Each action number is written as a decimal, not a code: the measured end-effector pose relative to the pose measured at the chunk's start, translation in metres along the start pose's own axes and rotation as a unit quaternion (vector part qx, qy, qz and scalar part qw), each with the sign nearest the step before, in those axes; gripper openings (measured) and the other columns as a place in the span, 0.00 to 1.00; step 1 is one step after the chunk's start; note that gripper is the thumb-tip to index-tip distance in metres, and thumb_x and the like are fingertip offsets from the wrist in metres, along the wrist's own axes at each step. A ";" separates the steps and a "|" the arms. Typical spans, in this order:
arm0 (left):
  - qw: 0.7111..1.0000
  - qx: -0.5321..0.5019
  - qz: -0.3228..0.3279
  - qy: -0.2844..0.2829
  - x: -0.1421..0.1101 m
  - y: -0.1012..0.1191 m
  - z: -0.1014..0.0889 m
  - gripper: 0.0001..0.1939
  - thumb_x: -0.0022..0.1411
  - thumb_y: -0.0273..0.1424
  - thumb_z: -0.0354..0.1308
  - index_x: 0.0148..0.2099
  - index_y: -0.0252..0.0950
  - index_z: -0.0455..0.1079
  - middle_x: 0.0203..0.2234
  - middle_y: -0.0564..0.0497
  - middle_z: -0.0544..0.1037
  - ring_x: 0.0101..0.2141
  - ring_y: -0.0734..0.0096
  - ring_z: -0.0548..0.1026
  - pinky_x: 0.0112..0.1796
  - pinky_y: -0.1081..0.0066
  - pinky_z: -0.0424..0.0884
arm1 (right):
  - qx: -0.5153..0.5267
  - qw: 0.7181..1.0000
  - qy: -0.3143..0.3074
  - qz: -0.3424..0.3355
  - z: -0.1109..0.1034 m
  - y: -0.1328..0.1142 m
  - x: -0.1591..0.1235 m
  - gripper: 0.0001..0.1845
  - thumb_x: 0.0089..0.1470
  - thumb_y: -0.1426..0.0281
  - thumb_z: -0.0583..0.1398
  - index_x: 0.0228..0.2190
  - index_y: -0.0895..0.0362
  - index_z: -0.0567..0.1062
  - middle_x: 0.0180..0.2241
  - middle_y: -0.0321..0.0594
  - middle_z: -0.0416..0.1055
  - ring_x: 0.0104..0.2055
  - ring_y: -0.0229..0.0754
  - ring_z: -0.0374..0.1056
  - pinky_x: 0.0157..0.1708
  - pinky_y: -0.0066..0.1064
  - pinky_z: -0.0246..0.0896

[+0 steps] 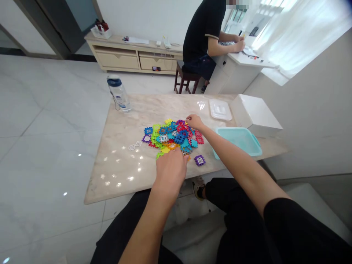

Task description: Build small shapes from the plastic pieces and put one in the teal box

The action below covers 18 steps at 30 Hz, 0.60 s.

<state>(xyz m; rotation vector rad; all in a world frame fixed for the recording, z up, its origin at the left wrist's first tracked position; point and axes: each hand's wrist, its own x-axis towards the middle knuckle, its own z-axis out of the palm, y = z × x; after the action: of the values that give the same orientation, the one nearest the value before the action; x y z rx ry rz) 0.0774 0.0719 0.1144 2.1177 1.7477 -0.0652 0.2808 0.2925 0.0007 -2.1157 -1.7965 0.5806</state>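
Observation:
A heap of colourful toothed plastic building tiles (180, 137) lies on the marble-look table (115, 172). My left hand (172, 165) is at the near edge of the heap, its back towards me; the hand hides most of its fingers and whatever they touch. At the far right edge of the heap, my right hand (194, 121) has its fingers curled together; anything between them is too small to make out. A purple tile with a white window insert (200, 160) lies apart, right of my left hand. Two white window pieces (135, 145) lie left of the heap.
A light-blue tray (240, 139) stands on the right, partly behind my right forearm. Beyond it are a clear plastic lid (220, 109) and a white box (257, 114). A water bottle (119, 94) stands at the far left corner. Across the room, a person (205, 33) sits at another table.

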 end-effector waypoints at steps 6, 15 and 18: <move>0.997 -0.068 -0.010 0.040 0.008 -0.002 -0.008 0.16 0.77 0.42 0.58 0.54 0.36 0.78 0.40 0.33 0.85 0.43 0.43 0.85 0.39 0.59 0.75 | -0.017 0.999 -0.035 0.031 0.031 0.001 0.039 0.10 0.60 0.69 0.69 0.34 0.64 0.88 0.34 0.51 0.85 0.41 0.50 0.80 0.42 0.30 0.68; 0.993 -0.078 0.005 0.083 0.005 0.018 -0.014 0.17 0.79 0.45 0.54 0.53 0.38 0.76 0.39 0.36 0.85 0.42 0.46 0.85 0.38 0.62 0.73 | 0.062 0.998 -0.015 0.014 0.012 0.017 0.023 0.10 0.59 0.70 0.68 0.38 0.62 0.89 0.33 0.42 0.84 0.36 0.41 0.77 0.37 0.26 0.65; 0.996 -0.052 0.010 0.077 -0.001 0.021 -0.015 0.17 0.79 0.44 0.53 0.53 0.39 0.77 0.40 0.37 0.85 0.43 0.46 0.85 0.38 0.62 0.73 | 0.093 0.995 -0.010 0.020 0.011 0.018 0.010 0.09 0.56 0.72 0.69 0.37 0.61 0.90 0.33 0.41 0.84 0.36 0.40 0.76 0.36 0.25 0.65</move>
<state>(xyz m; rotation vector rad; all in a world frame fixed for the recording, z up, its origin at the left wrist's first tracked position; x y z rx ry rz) 0.0942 0.0728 0.1338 2.1132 1.7728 0.1970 0.2927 0.2994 -0.0190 -2.0319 -1.6437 0.7519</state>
